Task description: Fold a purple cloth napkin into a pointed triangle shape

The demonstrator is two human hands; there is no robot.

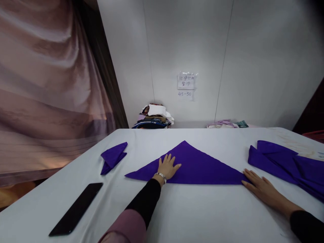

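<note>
We are working on a purple cloth (202, 165), which is lying flat as a triangle at the middle of the white surface (202, 212), its long edge facing us. Our left grip (169, 168) is resting palm down on the left part of the cloth, fingers spread apart and clamping nothing. Our right grip (260, 185) is lying flat at the right corner, fingers extended, likewise clamping nothing.

Progress: we are judging the diagonal fold as done, since the cloth is showing a triangular outline with little visible creasing. A small folded bundle (112, 157) is sitting at the left, apparently finished. We are counting as left any reduction of the triangle to a similar compact shape, plus the loose purple fabric (280, 162) lying at the right; we are unable to tell how many pieces it is containing.
</note>
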